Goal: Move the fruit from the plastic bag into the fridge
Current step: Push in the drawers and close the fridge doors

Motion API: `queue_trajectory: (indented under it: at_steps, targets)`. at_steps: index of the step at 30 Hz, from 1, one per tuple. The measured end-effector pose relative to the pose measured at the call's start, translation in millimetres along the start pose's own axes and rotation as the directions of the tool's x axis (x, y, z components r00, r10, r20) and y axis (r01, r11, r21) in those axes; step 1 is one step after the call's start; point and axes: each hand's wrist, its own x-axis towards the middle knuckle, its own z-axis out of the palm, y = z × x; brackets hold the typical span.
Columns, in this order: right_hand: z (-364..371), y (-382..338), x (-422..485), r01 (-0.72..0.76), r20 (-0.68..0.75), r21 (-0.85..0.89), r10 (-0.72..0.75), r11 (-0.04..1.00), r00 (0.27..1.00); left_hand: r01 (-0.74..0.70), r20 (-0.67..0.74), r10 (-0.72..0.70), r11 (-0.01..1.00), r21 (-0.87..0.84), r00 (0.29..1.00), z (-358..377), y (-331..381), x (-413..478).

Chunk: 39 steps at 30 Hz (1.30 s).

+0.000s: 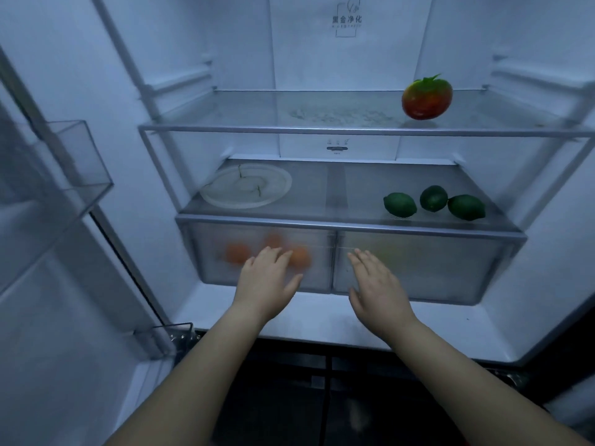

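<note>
Orange fruit (237, 253) — behind L fingers (270, 257)

Dim scene, cold bluish light.
Black glossy panel (283, 391) with a vertical centre seam, near bottom.

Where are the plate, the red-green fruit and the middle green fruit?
plate (241, 205): head view, bare front rim.
red-green fruit (426, 98): head view, middle of its skin.
middle green fruit (433, 197): head view, centre of its top.

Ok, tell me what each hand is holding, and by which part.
Nothing is held. The left hand and the right hand are both open and empty, in front of the closed drawers.
</note>
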Motion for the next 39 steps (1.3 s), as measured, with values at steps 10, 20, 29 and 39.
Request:
queue_trajectory:
  at_steps: [10,20,29,39]
  targets:
    - [-28,-100,5,0.483,-0.023,0.022,-0.482,0.876,0.876,0.246,-0.111,-0.24,0.968,0.043,0.964,-62,-31,-104]
    - [-14,-211,-51,0.814,-0.051,0.178,-0.821,0.553,0.569,0.583,-0.137,-0.576,0.812,0.015,0.806,-81,-23,-250]
    - [13,-246,-135,0.896,-0.058,0.24,-0.916,0.373,0.397,0.663,0.003,-0.668,0.738,0.124,0.744,-66,33,-359]
    - [24,-235,-152,0.823,0.188,0.349,-0.894,0.448,0.406,0.723,0.129,-0.726,0.687,0.078,0.676,-34,48,-388]
